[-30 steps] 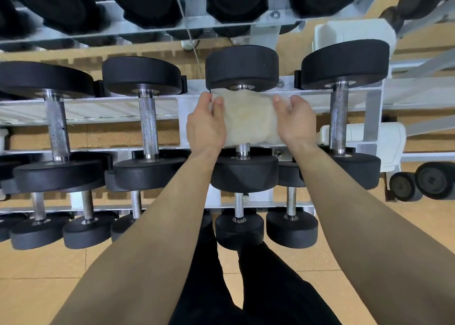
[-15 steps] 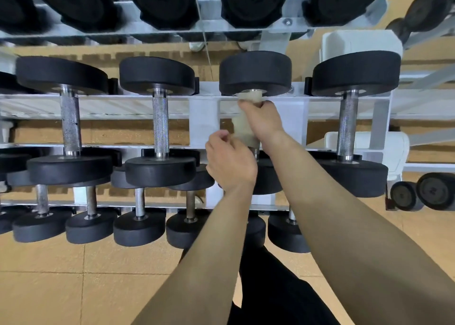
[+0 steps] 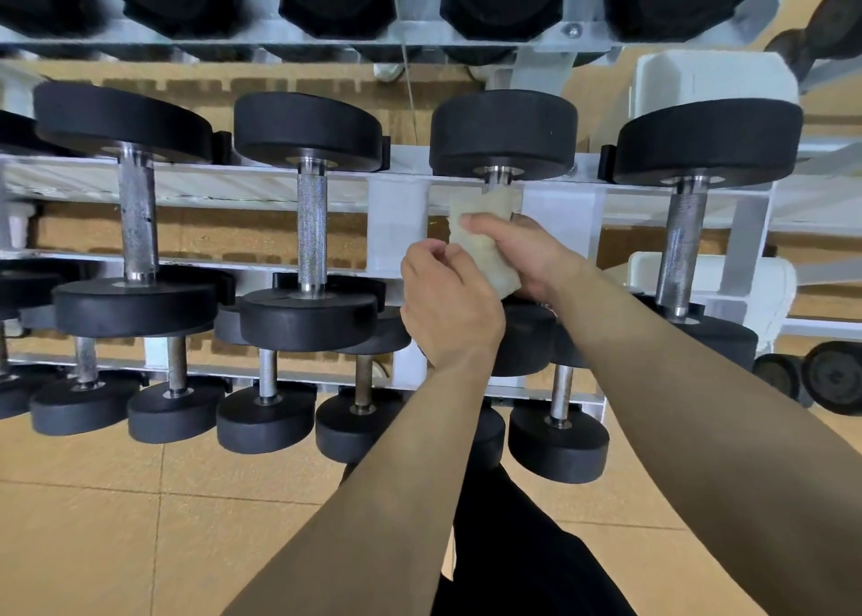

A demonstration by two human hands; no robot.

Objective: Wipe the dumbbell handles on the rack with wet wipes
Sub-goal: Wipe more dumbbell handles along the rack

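Our right hand [image 3: 529,257] has its fingers wrapped tight round the wet wipe [image 3: 483,258] on the handle [image 3: 498,181] of the third dumbbell [image 3: 503,135] on the rack [image 3: 396,216], while our curled left hand [image 3: 448,303] sits at the wipe's seven o'clock, and we cannot tell whether it holds anything.

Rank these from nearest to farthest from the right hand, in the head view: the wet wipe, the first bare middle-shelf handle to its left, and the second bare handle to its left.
1. The wet wipe: gripped by the right hand, wrapped round a handle.
2. The first bare handle: next dumbbell leftwards, same shelf.
3. The second bare handle: one place further left.
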